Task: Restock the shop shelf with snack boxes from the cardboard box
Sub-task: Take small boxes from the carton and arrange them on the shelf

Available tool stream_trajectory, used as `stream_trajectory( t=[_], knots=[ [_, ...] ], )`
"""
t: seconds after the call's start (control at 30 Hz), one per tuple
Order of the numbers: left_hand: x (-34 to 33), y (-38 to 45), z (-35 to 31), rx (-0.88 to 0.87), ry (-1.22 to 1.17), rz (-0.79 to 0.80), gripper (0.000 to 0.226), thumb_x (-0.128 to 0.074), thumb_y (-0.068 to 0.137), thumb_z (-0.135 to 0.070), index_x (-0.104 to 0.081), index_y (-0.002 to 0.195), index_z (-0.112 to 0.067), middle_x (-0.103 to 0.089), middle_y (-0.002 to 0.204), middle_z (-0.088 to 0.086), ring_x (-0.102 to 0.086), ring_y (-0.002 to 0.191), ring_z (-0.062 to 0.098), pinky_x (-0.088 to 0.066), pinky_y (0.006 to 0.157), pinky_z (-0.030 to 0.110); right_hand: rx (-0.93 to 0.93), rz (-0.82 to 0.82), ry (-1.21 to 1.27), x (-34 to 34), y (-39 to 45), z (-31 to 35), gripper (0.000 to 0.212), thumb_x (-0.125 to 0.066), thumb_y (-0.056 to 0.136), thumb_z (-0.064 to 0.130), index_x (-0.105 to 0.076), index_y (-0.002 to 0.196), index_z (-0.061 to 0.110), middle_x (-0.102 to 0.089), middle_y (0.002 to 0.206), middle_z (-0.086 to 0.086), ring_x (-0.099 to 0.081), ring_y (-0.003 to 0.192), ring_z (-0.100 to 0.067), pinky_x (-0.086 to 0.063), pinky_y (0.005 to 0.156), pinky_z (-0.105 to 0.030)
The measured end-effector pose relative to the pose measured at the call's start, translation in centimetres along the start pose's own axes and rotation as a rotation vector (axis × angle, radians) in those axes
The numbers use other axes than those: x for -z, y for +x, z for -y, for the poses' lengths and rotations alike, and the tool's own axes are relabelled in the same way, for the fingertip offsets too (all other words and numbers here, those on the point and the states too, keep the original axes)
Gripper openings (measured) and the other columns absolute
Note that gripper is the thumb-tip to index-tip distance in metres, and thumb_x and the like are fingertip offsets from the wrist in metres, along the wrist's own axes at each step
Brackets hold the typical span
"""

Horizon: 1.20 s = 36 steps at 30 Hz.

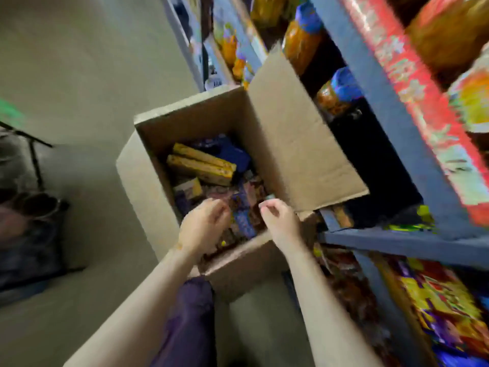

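Note:
An open cardboard box (148, 168) stands on the floor in front of me, one flap raised toward the shelf. Inside lie yellow snack boxes (201, 165), a dark blue pack (232, 152) and several brown and purple packs (246, 207). My left hand (205, 226) hovers over the near part of the box with fingers loosely curled, holding nothing that I can see. Just above the near rim, my right hand (280, 221) has its fingers loosely curled too and grips nothing. The blue shop shelf (383, 107) rises on the right. The picture is motion-blurred.
The shelf holds orange jars with blue lids (301, 41), red packets (412, 83) and yellow-purple packs (436, 300) lower down. Pale floor (92, 75) lies left of the box. A dark stand and bags (29, 207) sit at the far left. My purple trouser leg (188, 321) is below.

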<state>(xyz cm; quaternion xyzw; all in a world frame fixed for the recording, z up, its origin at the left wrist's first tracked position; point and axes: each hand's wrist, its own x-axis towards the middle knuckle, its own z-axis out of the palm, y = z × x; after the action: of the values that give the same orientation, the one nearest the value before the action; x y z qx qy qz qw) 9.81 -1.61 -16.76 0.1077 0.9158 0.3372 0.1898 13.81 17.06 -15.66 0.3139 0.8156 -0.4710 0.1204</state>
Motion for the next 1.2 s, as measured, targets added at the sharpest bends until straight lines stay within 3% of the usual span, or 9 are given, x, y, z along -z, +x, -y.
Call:
stream_trajectory(
  t=[0.07, 0.2, 0.3, 0.4, 0.6, 0.83, 1.07, 1.13, 1.2],
  knots=[
    [-0.5, 2.1, 3.5, -0.037, 0.169, 0.014, 0.039, -0.038, 0.088, -0.036, -0.07, 0.086, -0.015, -0.065, 0.084, 0.008, -0.065, 0.076, 0.034, -0.053, 0.072, 0.042, -0.048, -0.005, -0.083, -2.5, 4.9, -0.2, 0.016, -0.062, 0.088, 0.017, -0.07, 0.102, 0.015, -0.07, 0.099, -0.004, -0.065, 0.096, -0.021, -0.051, 0.088, -0.033],
    [-1.0, 4.5, 6.0, -0.083, 0.393, -0.022, 0.029, -0.041, 0.091, -0.026, -0.069, 0.085, -0.018, -0.064, 0.082, 0.001, -0.063, 0.079, 0.026, -0.043, 0.096, 0.045, -0.217, 0.084, -0.313, -6.2, 11.8, -1.6, 0.04, -0.061, 0.092, 0.018, -0.056, 0.131, 0.02, -0.06, 0.126, -0.009, -0.058, 0.112, -0.031, -0.043, 0.087, -0.029],
    [-1.6, 4.9, 6.0, -0.122, 0.355, -0.014, 0.026, -0.044, 0.094, -0.024, -0.068, 0.089, -0.018, -0.066, 0.083, 0.0, -0.064, 0.076, 0.023, -0.047, 0.084, 0.041, -0.276, 0.252, -0.451, -9.0, 14.7, -3.0, 0.067, -0.059, 0.096, 0.021, -0.027, 0.152, 0.037, -0.027, 0.15, -0.019, -0.047, 0.126, -0.04, -0.042, 0.1, -0.036],
    [-1.5, 4.8, 6.4, -0.099, 0.325, 0.007, 0.026, -0.044, 0.095, -0.024, -0.068, 0.089, -0.017, -0.065, 0.08, 0.0, -0.064, 0.071, 0.022, -0.049, 0.07, 0.041, -0.263, 0.325, -0.549, -11.3, 16.0, -4.2, 0.067, -0.06, 0.096, 0.023, -0.027, 0.151, 0.041, -0.013, 0.157, -0.017, -0.046, 0.129, -0.041, -0.045, 0.099, -0.038],
    [-1.5, 4.6, 6.1, -0.114, 0.304, -0.014, 0.026, -0.043, 0.094, -0.026, -0.066, 0.088, -0.017, -0.065, 0.079, -0.001, -0.063, 0.067, 0.022, -0.049, 0.063, 0.039, -0.131, 0.053, -0.694, -11.6, 15.4, -4.2, 0.046, -0.053, 0.093, 0.005, -0.042, 0.133, 0.023, -0.035, 0.136, -0.019, -0.058, 0.103, -0.043, -0.048, 0.076, -0.037],
    [-1.7, 3.7, 3.9, -0.051, 0.097, -0.098, 0.024, -0.049, 0.088, -0.024, -0.07, 0.096, -0.014, -0.063, 0.093, 0.004, -0.064, 0.081, 0.028, -0.054, 0.063, 0.041, -0.029, -0.226, -0.284, -4.1, 9.0, -0.2, 0.053, -0.059, 0.087, 0.007, -0.048, 0.132, 0.032, -0.058, 0.118, 0.0, -0.061, 0.1, -0.024, -0.047, 0.078, -0.032],
    [0.9, -3.2, -6.5, -0.262, -0.092, -0.265, 0.052, -0.058, 0.086, -0.042, -0.059, 0.132, -0.018, -0.061, 0.131, 0.001, -0.053, 0.124, 0.022, -0.037, 0.107, 0.044, 0.207, -0.104, 0.319, 7.5, -6.8, 2.5, 0.049, -0.063, 0.068, 0.013, -0.056, 0.112, 0.035, -0.07, 0.101, -0.007, -0.066, 0.082, -0.013, -0.052, 0.072, -0.031],
    [2.3, -6.4, -10.2, -0.297, -0.045, -0.167, 0.056, -0.054, 0.085, -0.06, -0.063, 0.128, -0.026, -0.065, 0.126, -0.007, -0.055, 0.119, 0.012, -0.036, 0.108, 0.04, 0.271, -0.065, 0.426, 11.0, -12.3, 2.4, 0.041, -0.063, 0.075, 0.014, -0.059, 0.112, 0.03, -0.07, 0.093, -0.013, -0.063, 0.078, -0.017, -0.05, 0.066, -0.031],
    [3.4, -10.8, -14.3, -0.284, -0.176, 0.094, 0.057, -0.054, 0.082, -0.072, -0.07, 0.113, -0.027, -0.074, 0.106, -0.011, -0.066, 0.098, 0.007, -0.052, 0.089, 0.035, 0.32, -0.069, 0.515, 14.6, -18.3, 1.7, 0.034, -0.063, 0.078, 0.017, -0.061, 0.111, 0.024, -0.069, 0.084, -0.004, -0.062, 0.074, -0.013, -0.049, 0.061, -0.023]
  ],
)
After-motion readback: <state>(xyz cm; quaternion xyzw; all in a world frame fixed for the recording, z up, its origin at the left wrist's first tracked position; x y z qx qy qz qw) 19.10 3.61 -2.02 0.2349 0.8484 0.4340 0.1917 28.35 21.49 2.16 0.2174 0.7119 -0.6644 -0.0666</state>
